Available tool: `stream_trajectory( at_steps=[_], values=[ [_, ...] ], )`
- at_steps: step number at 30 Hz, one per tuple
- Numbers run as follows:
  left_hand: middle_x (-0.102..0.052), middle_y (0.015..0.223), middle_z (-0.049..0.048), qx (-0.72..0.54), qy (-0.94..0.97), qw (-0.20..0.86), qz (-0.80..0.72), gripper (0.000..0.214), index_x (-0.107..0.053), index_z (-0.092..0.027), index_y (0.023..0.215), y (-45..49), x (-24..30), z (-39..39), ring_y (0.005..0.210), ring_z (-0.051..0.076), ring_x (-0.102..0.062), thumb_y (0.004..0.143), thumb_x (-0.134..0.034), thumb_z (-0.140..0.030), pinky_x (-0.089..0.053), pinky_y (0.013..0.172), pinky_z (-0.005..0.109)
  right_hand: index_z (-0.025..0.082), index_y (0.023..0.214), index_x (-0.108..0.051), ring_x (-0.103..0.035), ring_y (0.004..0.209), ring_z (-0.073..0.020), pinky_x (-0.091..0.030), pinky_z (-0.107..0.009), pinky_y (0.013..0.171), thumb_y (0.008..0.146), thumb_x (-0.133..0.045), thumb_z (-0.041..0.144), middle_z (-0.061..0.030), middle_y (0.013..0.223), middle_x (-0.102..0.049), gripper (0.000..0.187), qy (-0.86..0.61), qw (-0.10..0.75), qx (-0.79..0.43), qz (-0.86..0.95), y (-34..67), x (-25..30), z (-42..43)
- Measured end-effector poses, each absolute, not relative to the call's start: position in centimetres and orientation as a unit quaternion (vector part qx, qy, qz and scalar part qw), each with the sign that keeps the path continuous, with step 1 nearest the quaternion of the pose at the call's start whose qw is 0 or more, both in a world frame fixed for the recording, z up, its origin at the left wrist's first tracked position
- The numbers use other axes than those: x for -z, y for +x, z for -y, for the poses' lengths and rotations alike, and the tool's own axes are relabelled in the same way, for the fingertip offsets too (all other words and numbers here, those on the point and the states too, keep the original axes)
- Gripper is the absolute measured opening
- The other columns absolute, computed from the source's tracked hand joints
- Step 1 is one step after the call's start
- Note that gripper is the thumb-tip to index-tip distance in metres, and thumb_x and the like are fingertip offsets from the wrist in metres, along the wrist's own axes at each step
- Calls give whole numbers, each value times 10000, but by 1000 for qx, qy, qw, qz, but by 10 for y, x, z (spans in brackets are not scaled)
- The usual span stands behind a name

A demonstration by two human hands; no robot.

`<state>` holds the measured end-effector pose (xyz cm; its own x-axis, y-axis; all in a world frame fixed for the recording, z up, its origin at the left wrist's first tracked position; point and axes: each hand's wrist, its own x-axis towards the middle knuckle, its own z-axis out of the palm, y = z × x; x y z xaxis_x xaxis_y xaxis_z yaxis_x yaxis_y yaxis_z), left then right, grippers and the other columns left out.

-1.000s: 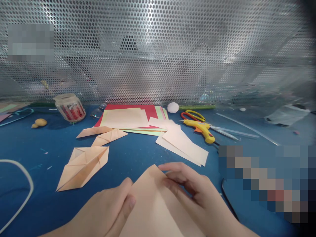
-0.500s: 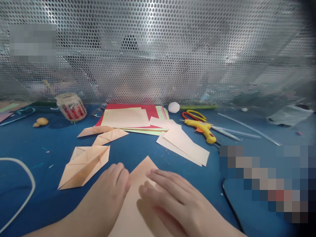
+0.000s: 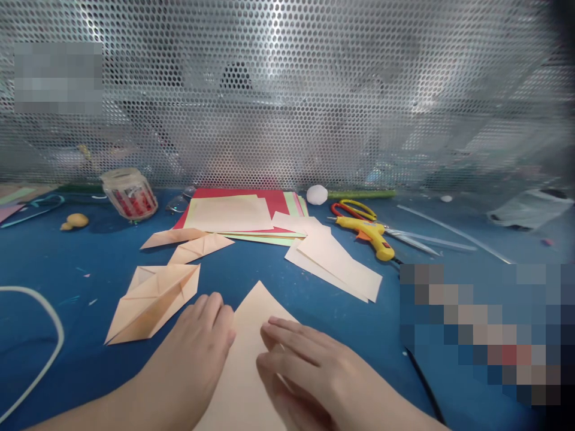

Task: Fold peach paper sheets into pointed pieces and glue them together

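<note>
A cream sheet of paper [image 3: 245, 365] lies on the blue table in front of me, its pointed corner facing away. On its left edge, my left hand [image 3: 197, 347] is closed with the fingers curled; its thumb is mostly hidden. My right hand [image 3: 314, 371] reaches over the right part of the sheet, fingers stretched and slightly apart, casting a shadow on the paper. Left of my hands sits a folded paper piece [image 3: 155, 302] with creases. Beyond it lie two smaller folded pieces, one creased strip [image 3: 202, 246] and another strip [image 3: 173, 237].
Cut paper strips [image 3: 341, 260] lie ahead, beside a stack of coloured paper [image 3: 251, 212]. A yellow glue gun [image 3: 371, 233] and scissors [image 3: 411, 240] are at right. A jar [image 3: 130, 194] stands back left. A white cable [image 3: 56, 335] curves at left; perforated metal [image 3: 287, 120] closes the back.
The sheet's far corner has shifted slightly left. My right fingertips have moved slightly down and left over the paper. The left hand stays at the left edge.
</note>
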<state>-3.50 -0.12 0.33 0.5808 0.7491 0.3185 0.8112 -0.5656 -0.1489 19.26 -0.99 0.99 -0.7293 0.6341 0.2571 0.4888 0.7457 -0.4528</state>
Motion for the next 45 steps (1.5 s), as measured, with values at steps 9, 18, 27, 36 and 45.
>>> stream_trajectory(
  at_steps=[9,18,27,36,45],
  values=[
    [-504,720,58,104,-887,164,418,389,-573,-168,773,-34,3,-4,605,244,-471,937,-242,-44,-393,576,386,136,1240,-668,-551,1343,-235,-405,-393,1151,893,-516,133,-126,1374,-652,378,-343,203,-152,905,197,-5,10],
    [-568,808,83,120,-894,122,415,448,-590,-171,848,-38,2,-6,687,250,-498,956,-171,-56,-420,631,403,104,1277,-666,-492,1392,-272,-476,-469,1095,906,-499,178,-150,1452,-574,414,-432,165,-212,861,198,-8,5],
    [-466,777,35,113,-883,83,448,402,-501,-200,757,-36,5,-6,655,222,-464,975,-179,-96,-396,609,377,73,1416,-559,-397,1450,-271,-391,-493,1144,944,-458,184,-162,1533,-471,495,-441,137,-255,849,196,-7,2],
    [-493,744,89,66,-853,179,486,437,-586,-177,728,-29,1,-2,676,299,-489,951,-223,-80,-397,650,460,56,1446,-529,-411,1438,-270,-371,-473,1150,943,-434,132,-179,1526,-475,517,-419,127,-227,870,197,-6,2],
    [-688,1102,162,120,-880,176,425,469,-651,-122,1133,-34,15,-3,897,311,-633,894,-263,-9,-468,765,455,53,1477,-490,-403,1444,-245,-346,-456,1161,950,-406,143,-153,1530,-470,541,-415,116,-213,877,195,-6,2]
  ],
)
